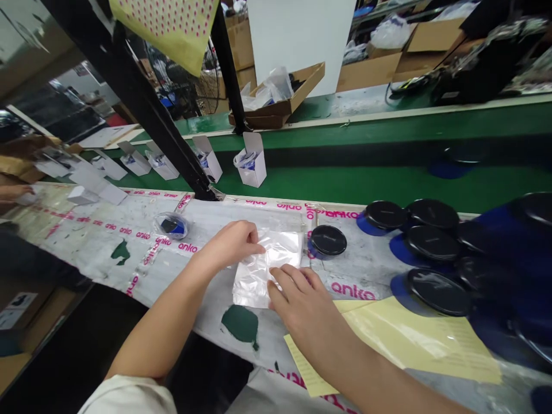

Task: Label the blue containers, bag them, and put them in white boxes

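Observation:
A flat pile of clear plastic bags (pixel 254 283) lies on the covered bench in front of me. My left hand (pixel 236 242) is closed at the pile's upper left edge, thumb and fingers pinching the film. From the right, my right hand (pixel 304 307) rests on the bags with its fingers stretched out and slightly bent. Just right of the bags stands a round blue item with a black lid (pixel 328 240). A blue and black item in a clear bag (pixel 171 226) lies left of my left hand.
Several black-lidded blue items (pixel 439 292) crowd the right side, beside yellow sheets (pixel 401 333). Open white boxes (pixel 254 167) line the green conveyor (pixel 328 172) behind the bench. A black post (pixel 159 115) rises at left. Another person's hand (pixel 15 192) shows at far left.

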A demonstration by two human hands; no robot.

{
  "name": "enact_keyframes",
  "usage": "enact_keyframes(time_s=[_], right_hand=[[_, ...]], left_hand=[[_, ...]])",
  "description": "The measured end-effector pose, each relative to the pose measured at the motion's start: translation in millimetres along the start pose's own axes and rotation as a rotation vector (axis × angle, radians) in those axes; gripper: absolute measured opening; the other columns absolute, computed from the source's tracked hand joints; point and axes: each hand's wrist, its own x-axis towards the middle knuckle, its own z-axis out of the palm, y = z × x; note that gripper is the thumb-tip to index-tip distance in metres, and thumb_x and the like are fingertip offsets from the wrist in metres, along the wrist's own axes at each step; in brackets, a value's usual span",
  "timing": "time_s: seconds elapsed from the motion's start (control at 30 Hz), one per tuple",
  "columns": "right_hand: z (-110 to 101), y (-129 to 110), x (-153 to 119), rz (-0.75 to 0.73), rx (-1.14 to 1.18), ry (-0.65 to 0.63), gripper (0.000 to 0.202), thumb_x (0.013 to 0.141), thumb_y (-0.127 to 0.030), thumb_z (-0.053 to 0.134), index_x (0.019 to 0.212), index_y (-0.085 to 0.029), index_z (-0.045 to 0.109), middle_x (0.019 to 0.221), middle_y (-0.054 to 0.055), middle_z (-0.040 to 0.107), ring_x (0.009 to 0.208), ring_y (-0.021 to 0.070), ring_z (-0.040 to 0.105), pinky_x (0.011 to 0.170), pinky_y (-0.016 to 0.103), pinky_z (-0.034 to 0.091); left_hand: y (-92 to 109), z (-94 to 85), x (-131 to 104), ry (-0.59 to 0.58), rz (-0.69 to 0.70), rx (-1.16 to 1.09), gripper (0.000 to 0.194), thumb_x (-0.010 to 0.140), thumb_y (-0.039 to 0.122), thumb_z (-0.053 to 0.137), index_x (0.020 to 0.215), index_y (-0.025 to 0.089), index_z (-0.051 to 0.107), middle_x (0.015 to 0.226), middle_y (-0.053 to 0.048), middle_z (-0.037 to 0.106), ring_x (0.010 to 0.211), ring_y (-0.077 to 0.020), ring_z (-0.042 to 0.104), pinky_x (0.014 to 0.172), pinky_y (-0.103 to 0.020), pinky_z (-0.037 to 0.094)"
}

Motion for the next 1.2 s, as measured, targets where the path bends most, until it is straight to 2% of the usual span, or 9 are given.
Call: enact_keyframes(time_s=[0.2, 0.33, 0.57, 0.63, 0.77, 0.8, 0.97, 1.1, 1.2], right_hand=[[1.5, -1.1, 0.7, 0.039, 0.035, 0.004, 0.018, 0.085, -0.014, 0.071, 0.103, -0.018, 0.07, 0.119, 0.009, 0.072, 0.112, 0.0298, 0.061, 0.087, 0.045, 0.051], [2.7, -1.6, -0.7, 0.042, 0.034, 0.001, 0.018, 0.086, -0.013, 0.07, 0.103, -0.019, 0.071, 0.12, 0.009, 0.073, 0.115, 0.0306, 0.061, 0.088, 0.045, 0.052], [4.5, -3.0, -1.0, 0.044, 0.042, -0.014, 0.02, 0.086, -0.012, 0.07, 0.105, -0.019, 0.07, 0.123, 0.009, 0.072, 0.116, 0.0312, 0.061, 0.087, 0.047, 0.053], [3.8, -3.2, -0.4, 0.047, 0.046, -0.015, 0.02, 0.086, -0.012, 0.07, 0.104, -0.019, 0.07, 0.123, 0.009, 0.072, 0.115, 0.0313, 0.061, 0.087, 0.047, 0.053], [3.2, -3.6, 0.5, 0.053, 0.054, -0.011, 0.017, 0.086, -0.011, 0.069, 0.101, -0.019, 0.069, 0.119, 0.008, 0.073, 0.115, 0.0305, 0.061, 0.086, 0.047, 0.053], [3.3, -3.6, 0.7, 0.055, 0.055, -0.006, 0.017, 0.086, -0.01, 0.069, 0.101, -0.018, 0.069, 0.119, 0.008, 0.073, 0.114, 0.0303, 0.061, 0.086, 0.047, 0.053], [4.5, -3.2, 1.1, 0.033, 0.028, 0.034, 0.02, 0.083, -0.01, 0.07, 0.101, -0.017, 0.07, 0.115, 0.008, 0.074, 0.111, 0.0304, 0.061, 0.083, 0.047, 0.053], [4.5, -4.2, -0.2, 0.035, 0.013, 0.035, 0.021, 0.081, -0.011, 0.071, 0.102, -0.017, 0.069, 0.116, 0.009, 0.073, 0.11, 0.0307, 0.061, 0.084, 0.047, 0.052], [4.3, -5.2, -1.3, 0.036, 0.012, 0.033, 0.019, 0.083, -0.013, 0.071, 0.102, -0.018, 0.069, 0.117, 0.009, 0.073, 0.111, 0.031, 0.061, 0.085, 0.047, 0.052]], left_hand=[[6.0, 1.0, -12.0, -0.022, 0.077, -0.233, 0.014, 0.08, 0.025, 0.063, 0.078, 0.021, 0.049, 0.072, 0.004, 0.051, 0.066, -0.0136, 0.047, 0.059, -0.026, 0.036], [-2.9, -5.2, -5.8, -0.024, 0.01, -0.407, 0.042, 0.07, 0.024, 0.076, 0.106, 0.022, 0.056, 0.079, 0.003, 0.054, 0.071, -0.015, 0.054, 0.061, -0.026, 0.042], [-6.7, -3.1, 1.8, -0.029, 0.095, -0.502, 0.032, 0.065, 0.01, 0.073, 0.095, 0.02, 0.069, 0.077, 0.003, 0.05, 0.072, -0.012, 0.049, 0.068, -0.027, 0.042], [-12.2, -2.4, 6.1, 0.071, 0.136, -0.724, 0.043, 0.059, 0.01, 0.079, 0.099, 0.022, 0.068, 0.083, 0.002, 0.053, 0.077, -0.0122, 0.051, 0.071, -0.028, 0.045], [-27.8, -6.6, 12.9, 0.609, 0.142, -1.1, 0.044, 0.058, 0.02, 0.082, 0.096, 0.024, 0.06, 0.095, 0.0, 0.059, 0.083, -0.0129, 0.057, 0.073, -0.027, 0.049], [-29.6, -7.0, 11.7, 0.654, 0.117, -1.076, 0.039, 0.062, 0.025, 0.081, 0.095, 0.024, 0.06, 0.094, -0.001, 0.059, 0.082, -0.0132, 0.057, 0.073, -0.028, 0.05], [-15.0, 0.3, -8.8, 0.113, -0.009, -0.352, 0.04, 0.073, 0.046, 0.079, 0.102, 0.021, 0.066, 0.095, -0.004, 0.065, 0.088, -0.0218, 0.061, 0.077, -0.034, 0.049], [2.2, 1.8, -12.0, 0.021, -0.085, -0.104, 0.047, 0.074, 0.043, 0.077, 0.112, 0.02, 0.06, 0.081, -0.001, 0.06, 0.075, -0.0206, 0.058, 0.064, -0.031, 0.041], [3.7, -0.1, -4.9, -0.03, -0.042, -0.254, 0.045, 0.073, 0.034, 0.078, 0.112, 0.019, 0.061, 0.076, 0.002, 0.053, 0.07, -0.0164, 0.052, 0.062, -0.029, 0.038]])
